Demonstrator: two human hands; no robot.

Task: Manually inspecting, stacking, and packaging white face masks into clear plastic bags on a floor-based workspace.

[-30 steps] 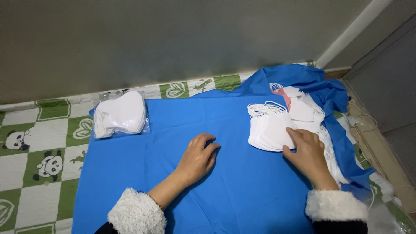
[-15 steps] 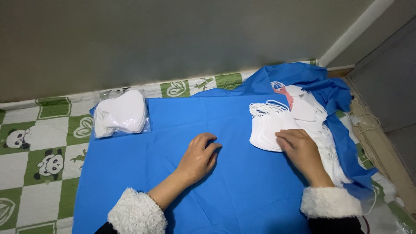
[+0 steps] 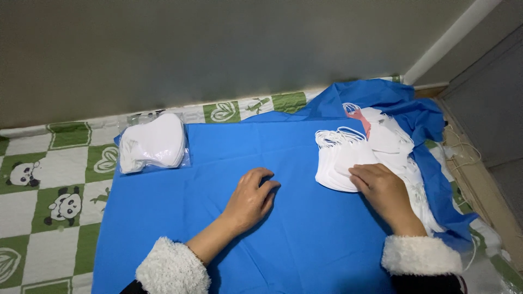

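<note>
Since a moment ago your right hand (image 3: pixel 384 190) has slid a little up and leftward along the stack of white face masks (image 3: pixel 343 163), and your left hand (image 3: pixel 251 197) has stayed where it was. Your right hand now lies palm down on the near right edge of that fanned stack, fingers loosely bent and pressing on the top mask; you cannot tell from this view whether a mask is pinched or only touched. Your left hand rests flat on the blue cloth (image 3: pixel 218 158), fingers lightly curled, holding nothing, well apart from the masks.

You have the stack lying on the right part of the blue cloth, its ear loops fanned toward the wall. Just behind and to the right of it, a looser heap of masks (image 3: pixel 389 133) spills over the rumpled edge of the cloth, with a pink piece (image 3: pixel 359 116) showing on top. At the far left corner of the cloth sits a clear bag of white masks (image 3: pixel 153 144). Beneath it all spreads a green and white chequered mat with pandas (image 3: pixel 49 190).
</note>
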